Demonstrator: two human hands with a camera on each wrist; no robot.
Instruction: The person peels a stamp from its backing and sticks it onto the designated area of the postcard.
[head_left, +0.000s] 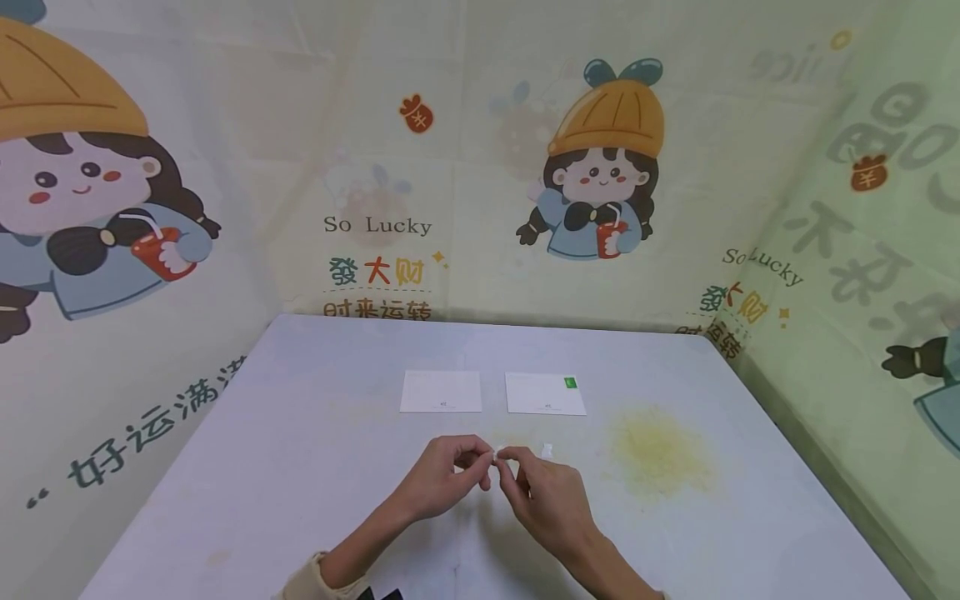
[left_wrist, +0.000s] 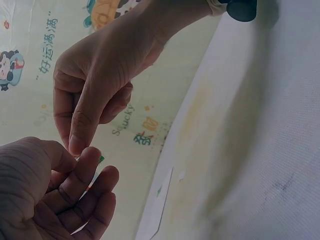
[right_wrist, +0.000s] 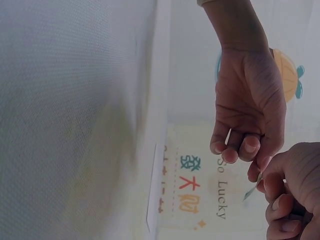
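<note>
Both hands meet above the table, fingertips almost touching. My left hand (head_left: 446, 477) pinches a small stamp (right_wrist: 252, 189) between thumb and forefinger, and my right hand (head_left: 551, 496) pinches it at the same spot. In the right wrist view the stamp shows as a thin pale-green slip; much of it is hidden by the fingertips. A green corner peeks out behind the left fingers in the left wrist view. Beyond the hands lie two white envelopes side by side: a plain left envelope (head_left: 441, 392) and a right envelope (head_left: 536, 394) with a green stamp (head_left: 570, 382) at its upper right corner.
A small white paper scrap (head_left: 547, 451) lies just behind the right hand. The white table (head_left: 330, 433) has a yellow stain (head_left: 663, 454) to the right. Printed cloth walls (head_left: 480, 167) stand close behind the table and along both sides.
</note>
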